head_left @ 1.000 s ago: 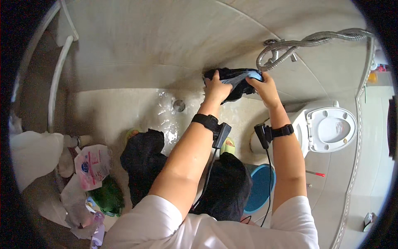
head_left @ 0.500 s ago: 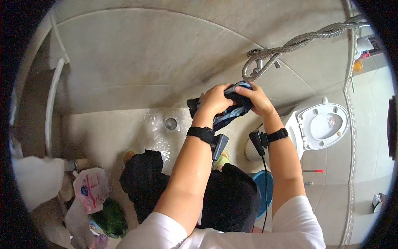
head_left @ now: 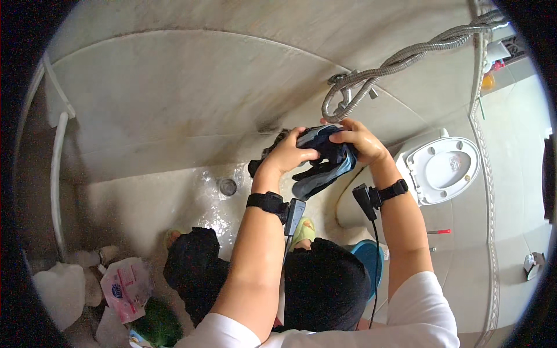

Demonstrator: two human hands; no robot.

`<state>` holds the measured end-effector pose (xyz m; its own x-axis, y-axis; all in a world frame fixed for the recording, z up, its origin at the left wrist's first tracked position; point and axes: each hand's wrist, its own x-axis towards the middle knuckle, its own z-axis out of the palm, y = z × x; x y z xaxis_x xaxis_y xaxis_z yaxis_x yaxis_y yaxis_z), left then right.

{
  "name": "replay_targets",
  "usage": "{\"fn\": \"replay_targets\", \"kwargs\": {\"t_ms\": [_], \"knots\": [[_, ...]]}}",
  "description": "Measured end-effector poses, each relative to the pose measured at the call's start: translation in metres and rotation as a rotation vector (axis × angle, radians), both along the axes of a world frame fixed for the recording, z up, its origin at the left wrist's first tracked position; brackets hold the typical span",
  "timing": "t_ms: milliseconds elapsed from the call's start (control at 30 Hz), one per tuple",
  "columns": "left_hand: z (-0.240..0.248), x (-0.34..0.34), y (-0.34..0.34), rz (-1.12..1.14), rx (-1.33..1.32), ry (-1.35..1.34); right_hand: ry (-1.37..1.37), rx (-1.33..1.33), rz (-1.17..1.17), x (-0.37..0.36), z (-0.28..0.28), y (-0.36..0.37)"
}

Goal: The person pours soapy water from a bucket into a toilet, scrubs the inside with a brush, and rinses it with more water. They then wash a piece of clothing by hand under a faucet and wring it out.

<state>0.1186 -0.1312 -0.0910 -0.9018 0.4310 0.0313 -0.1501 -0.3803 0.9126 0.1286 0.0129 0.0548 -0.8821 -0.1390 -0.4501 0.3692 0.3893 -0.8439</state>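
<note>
A dark, crumpled piece of cloth with light-blue parts (head_left: 325, 176) hangs between my hands under the wall tap (head_left: 346, 97). My left hand (head_left: 285, 155) grips its left side, thumb stretched across the front and fingers bent behind. The right side is in my right hand (head_left: 365, 145), its thumb pressing on top near the tap. Folds of the cloth droop below my hands, and a black end sticks out beyond the left hand. Most of my fingertips are hidden behind the fabric. Both wrists carry black straps with small devices.
Twisted metal hoses (head_left: 400, 62) run from the tap to the upper right. A toilet (head_left: 415, 174) stands at right, a blue basin (head_left: 371, 264) by my right leg. Wet floor surrounds a round drain (head_left: 227, 186). Plastic packaging (head_left: 126, 290) lies lower left.
My hands have spread slightly apart, and the cloth between them has opened out, its folds hanging differently. The whole view has shifted a little.
</note>
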Motion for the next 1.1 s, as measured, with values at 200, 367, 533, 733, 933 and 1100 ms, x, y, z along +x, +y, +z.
{"fn": "replay_targets", "kwargs": {"t_ms": [200,367,533,733,933,1100], "knots": [[0.006,0.004,0.005,0.016,0.488,-0.386,0.161,-0.134,-0.261,-0.009,-0.025,0.003],[-0.031,-0.010,0.017,-0.092,1.015,-0.687,1.008,0.654,0.187,0.022,-0.080,-0.059],[-0.045,-0.005,0.034,0.218,1.016,-0.380,1.035,0.821,0.171,0.023,-0.093,-0.101],[-0.008,0.008,0.034,0.406,0.337,-0.543,0.628,0.662,-0.149,-0.034,-0.099,-0.047],[-0.011,0.008,0.037,0.369,0.216,-0.429,0.143,0.055,-0.343,-0.029,-0.099,-0.025],[-0.015,0.003,0.025,0.498,0.694,-0.658,0.724,0.496,0.174,0.008,-0.086,-0.049]]}}
